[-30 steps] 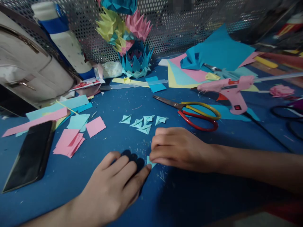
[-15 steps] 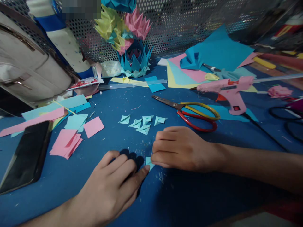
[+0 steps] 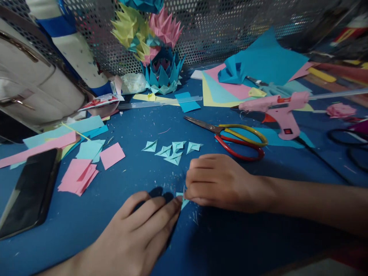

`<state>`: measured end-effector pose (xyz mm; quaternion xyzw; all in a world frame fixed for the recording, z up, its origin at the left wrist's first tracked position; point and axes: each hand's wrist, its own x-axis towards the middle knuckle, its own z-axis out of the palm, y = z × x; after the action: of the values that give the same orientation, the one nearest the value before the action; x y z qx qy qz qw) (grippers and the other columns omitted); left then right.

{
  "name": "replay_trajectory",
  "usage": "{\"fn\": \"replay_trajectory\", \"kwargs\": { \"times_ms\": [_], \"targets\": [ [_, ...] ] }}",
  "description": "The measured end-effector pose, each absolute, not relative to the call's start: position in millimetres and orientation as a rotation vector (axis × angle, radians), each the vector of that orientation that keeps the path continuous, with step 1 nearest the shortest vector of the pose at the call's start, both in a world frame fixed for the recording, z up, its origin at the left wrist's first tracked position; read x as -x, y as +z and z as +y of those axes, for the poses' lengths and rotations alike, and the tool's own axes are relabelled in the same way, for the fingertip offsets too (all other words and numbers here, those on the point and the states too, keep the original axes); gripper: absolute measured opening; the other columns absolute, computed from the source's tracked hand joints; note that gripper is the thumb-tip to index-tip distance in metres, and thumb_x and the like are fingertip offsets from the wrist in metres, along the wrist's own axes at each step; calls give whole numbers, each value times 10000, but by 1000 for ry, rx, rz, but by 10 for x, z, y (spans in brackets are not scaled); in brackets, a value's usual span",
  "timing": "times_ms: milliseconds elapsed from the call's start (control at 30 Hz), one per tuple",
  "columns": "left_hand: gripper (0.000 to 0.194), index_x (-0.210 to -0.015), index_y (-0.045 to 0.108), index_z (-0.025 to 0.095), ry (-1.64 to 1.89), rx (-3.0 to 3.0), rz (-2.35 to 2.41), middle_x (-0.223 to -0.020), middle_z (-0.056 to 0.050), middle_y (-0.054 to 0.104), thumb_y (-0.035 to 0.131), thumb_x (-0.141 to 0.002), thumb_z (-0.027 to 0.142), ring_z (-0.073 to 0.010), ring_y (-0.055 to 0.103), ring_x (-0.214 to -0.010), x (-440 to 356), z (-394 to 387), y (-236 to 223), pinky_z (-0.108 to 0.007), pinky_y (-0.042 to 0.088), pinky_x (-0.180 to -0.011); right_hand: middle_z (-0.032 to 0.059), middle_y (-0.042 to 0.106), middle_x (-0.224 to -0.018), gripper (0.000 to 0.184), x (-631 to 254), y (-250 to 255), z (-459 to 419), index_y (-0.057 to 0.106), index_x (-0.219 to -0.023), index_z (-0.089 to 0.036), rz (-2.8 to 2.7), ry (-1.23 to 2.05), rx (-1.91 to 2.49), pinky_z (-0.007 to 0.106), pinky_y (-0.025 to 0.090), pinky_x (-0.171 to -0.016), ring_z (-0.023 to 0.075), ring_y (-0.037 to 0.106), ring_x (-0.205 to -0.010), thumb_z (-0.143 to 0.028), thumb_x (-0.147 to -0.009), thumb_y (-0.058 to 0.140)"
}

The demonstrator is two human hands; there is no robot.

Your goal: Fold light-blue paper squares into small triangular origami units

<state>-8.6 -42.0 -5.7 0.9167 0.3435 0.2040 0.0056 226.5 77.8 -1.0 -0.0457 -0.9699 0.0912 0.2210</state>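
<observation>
A small light blue paper triangle (image 3: 183, 202) lies on the blue tabletop between my hands, partly covered by fingers. My left hand (image 3: 143, 226) reaches in from the lower left, fingers close together, their tips holding the paper's left side down. From the right, my right hand (image 3: 217, 182) is curled closed at its upper right edge, the fingertips pinching there. Something thin sticks up by those fingertips, too small to make out. Just beyond the hands, several folded light blue paper pieces (image 3: 173, 158) lie in a loose group.
Scissors (image 3: 230, 134) and a pink glue gun (image 3: 276, 107) lie beyond my right hand. Pink paper squares (image 3: 77, 176) and a phone (image 3: 31, 188) are on the left. Paper flowers (image 3: 163, 71), a bottle (image 3: 76, 50) and a white bag (image 3: 31, 76) stand at the back.
My left fingers have drawn together and shifted on the paper triangle, which now shows a narrower shape. My right hand stays nearly still at its edge.
</observation>
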Motion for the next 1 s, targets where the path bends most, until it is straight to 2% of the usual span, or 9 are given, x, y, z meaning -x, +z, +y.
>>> {"fn": "replay_trajectory", "kwargs": {
  "times_ms": [233, 800, 933, 1000],
  "targets": [
    [312, -1128, 702, 115, 622, -2932, 1056, -1236, -35, 696, 402, -1058, 159, -173, 602, -1038, 62, -420, -10, -340, 351, -950, 7, 625, -862, 218, -2274, 55, 789, 620, -870, -168, -2735, 28, -2, 328, 330, -613, 159, 461, -821, -144, -1011, 457],
    [389, -1219, 668, 110, 532, -3073, 1046, -1265, -49, 685, 321, -1043, 99, -178, 599, -1015, 38, -474, 35, -347, 337, -964, 0, 620, -857, 175, -2259, 72, 805, 587, -853, -174, -2782, 29, -21, 309, 353, -640, 155, 465, -818, -145, -998, 494],
    [441, -1221, 668, 134, 496, -3064, 1062, -1252, -39, 692, 269, -1038, 94, -180, 598, -1034, 33, -461, 53, -347, 346, -959, 3, 610, -835, 232, -2269, 87, 824, 578, -819, -174, -2822, 89, -90, 314, 352, -648, 152, 463, -782, -200, -1020, 464],
    [432, -1211, 674, 142, 459, -3062, 1067, -1227, -34, 704, 281, -1037, 104, -180, 600, -1026, 31, -447, 70, -345, 350, -956, 12, 617, -854, 229, -2273, 98, 811, 586, -835, -168, -2846, 95, -96, 317, 347, -646, 150, 470, -776, -175, -1019, 450]
  ]
}}
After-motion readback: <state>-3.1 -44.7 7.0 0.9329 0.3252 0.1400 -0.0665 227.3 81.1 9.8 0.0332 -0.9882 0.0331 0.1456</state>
